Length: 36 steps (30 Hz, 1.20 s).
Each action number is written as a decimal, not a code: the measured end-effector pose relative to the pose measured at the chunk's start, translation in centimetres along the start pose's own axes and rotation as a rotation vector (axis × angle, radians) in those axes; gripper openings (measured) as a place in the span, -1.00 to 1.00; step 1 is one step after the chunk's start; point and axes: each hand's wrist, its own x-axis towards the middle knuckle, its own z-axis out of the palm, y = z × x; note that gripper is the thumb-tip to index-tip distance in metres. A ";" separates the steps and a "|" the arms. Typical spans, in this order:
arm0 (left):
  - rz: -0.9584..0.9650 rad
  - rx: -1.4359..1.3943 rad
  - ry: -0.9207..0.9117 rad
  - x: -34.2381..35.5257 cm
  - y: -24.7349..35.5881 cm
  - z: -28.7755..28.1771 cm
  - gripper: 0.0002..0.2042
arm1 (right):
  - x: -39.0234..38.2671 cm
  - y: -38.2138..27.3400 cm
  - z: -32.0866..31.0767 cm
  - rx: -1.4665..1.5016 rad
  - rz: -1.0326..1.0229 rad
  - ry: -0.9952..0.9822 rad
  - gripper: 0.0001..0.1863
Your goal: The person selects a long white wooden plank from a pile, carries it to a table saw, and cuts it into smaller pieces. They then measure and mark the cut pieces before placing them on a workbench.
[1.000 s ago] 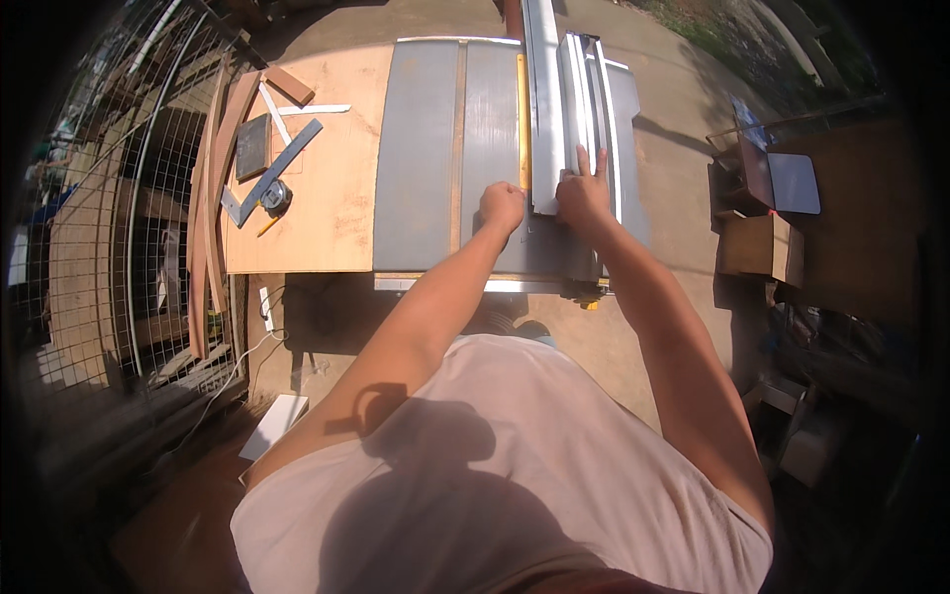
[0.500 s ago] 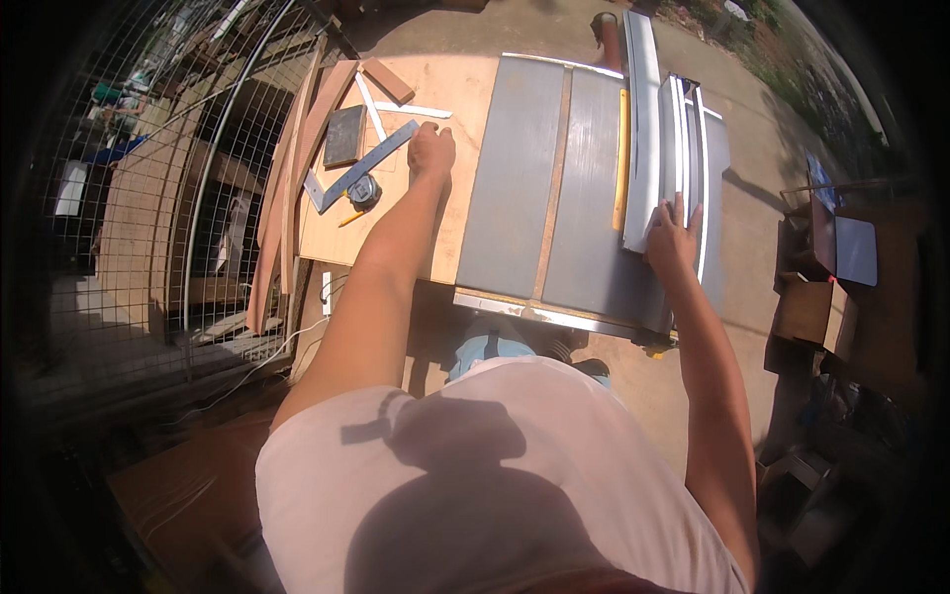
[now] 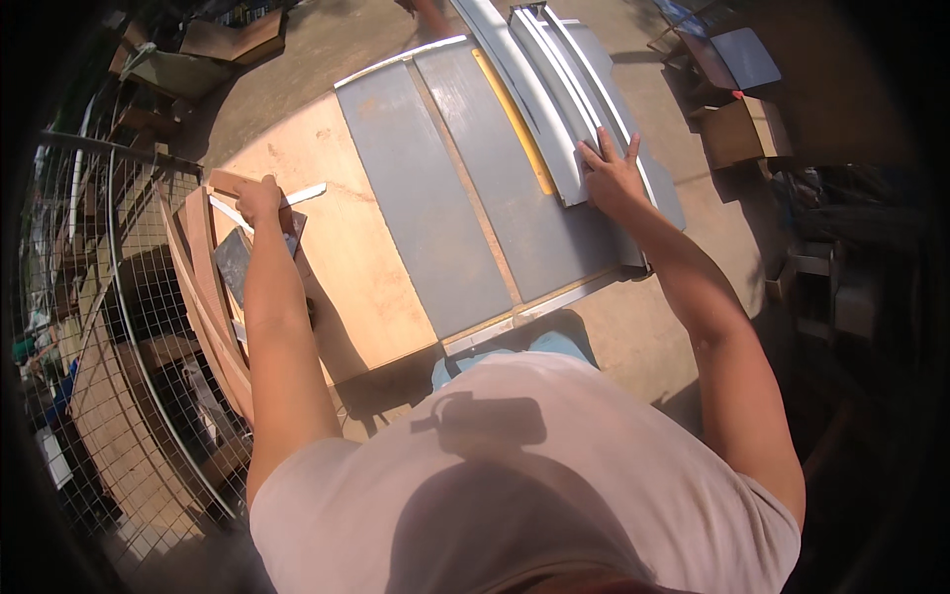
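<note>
My left hand (image 3: 258,202) grips a short reddish wood offcut (image 3: 226,182) on the plywood board (image 3: 351,228), beside thin white strips (image 3: 307,194). A dark rectangular block (image 3: 233,262) and longer wood strips (image 3: 198,287) lie around my forearm, which partly hides the metal square. My right hand (image 3: 614,178) rests with spread fingers on the long metal fence (image 3: 520,89) of the grey saw table (image 3: 391,188), right of a yellow insert strip (image 3: 510,114).
Wire mesh fencing (image 3: 109,327) runs along the left. Boards and furniture pieces (image 3: 228,40) stand at the back left. Cardboard boxes (image 3: 732,134) and a light panel (image 3: 747,59) are at the right. A concrete floor (image 3: 712,238) surrounds the table.
My left hand left the yellow strip, moved far left across the plywood and closed on the offcut. My right hand stayed on the fence. The view has shifted and rotated.
</note>
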 end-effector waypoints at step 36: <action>0.720 -0.853 -1.701 -51.2 4.7 8.8 -0.25 | -15.2 -5.7 0.8 1.255 0.665 0.115 -0.49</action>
